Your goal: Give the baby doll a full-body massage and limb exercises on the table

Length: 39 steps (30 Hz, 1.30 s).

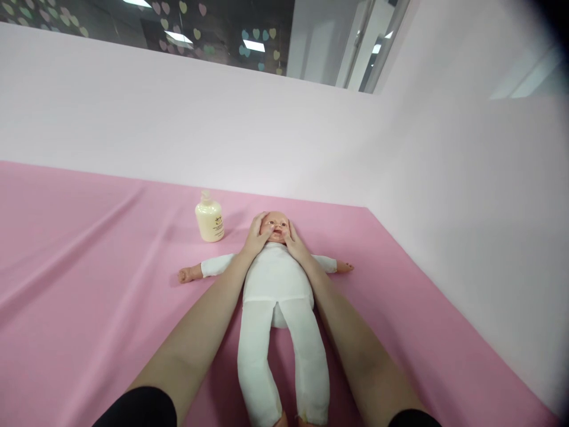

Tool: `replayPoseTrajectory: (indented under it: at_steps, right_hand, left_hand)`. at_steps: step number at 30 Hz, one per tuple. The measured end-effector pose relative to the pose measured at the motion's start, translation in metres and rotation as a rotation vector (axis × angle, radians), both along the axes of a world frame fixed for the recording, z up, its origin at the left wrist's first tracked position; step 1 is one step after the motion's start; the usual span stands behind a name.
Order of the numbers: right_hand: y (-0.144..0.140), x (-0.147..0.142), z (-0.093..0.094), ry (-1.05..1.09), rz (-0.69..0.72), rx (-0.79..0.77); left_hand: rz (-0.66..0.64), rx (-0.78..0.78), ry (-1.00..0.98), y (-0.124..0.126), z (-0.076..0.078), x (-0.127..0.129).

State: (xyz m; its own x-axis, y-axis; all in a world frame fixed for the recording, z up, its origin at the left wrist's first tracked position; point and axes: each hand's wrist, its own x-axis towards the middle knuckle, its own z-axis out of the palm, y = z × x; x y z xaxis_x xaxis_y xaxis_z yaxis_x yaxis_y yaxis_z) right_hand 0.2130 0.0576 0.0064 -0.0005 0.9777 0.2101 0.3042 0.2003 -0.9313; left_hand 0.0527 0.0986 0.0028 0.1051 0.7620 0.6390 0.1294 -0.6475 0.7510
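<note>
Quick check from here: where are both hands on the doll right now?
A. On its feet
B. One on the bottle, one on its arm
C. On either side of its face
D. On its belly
C: the left hand and right hand cup the cheeks of the doll, which lies face up on the pink cloth; the bottle stands untouched beside its head.

1. The left hand and right hand are covering the cheeks and ears of the baby doll.
2. The doll's feet are running off the bottom edge.
3. The label print on the lotion bottle is staying too small to read.
</note>
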Motion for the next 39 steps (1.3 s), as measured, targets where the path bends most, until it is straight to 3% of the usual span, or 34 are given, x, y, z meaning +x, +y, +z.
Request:
replayPoseTrajectory:
  at_steps: [5,7,17,26,39]
  right_hand:
    - [0.005,-0.001,-0.003,0.064,-0.128,0.009]
    - [0.007,-0.002,-0.002,0.083,-0.176,0.02]
    - [0.001,-0.001,0.004,0.041,-0.133,0.004]
    - [-0.006,-0.003,0.007,0.096,0.099,0.032]
    - [-0.004,-0.005,0.007,0.184,0.152,-0.032]
  left_hand:
    - [0.094,-0.274,-0.205,0.004,-0.001,0.003]
    - [0.151,-0.305,-0.217,0.007,-0.003,0.002]
    - [0.291,0.014,-0.079,0.003,-0.002,-0.004]
    - [0.082,-0.041,0.019,0.011,-0.012,-0.005]
    - [-0.088,-0.16,0.139,0.013,-0.013,-0.014]
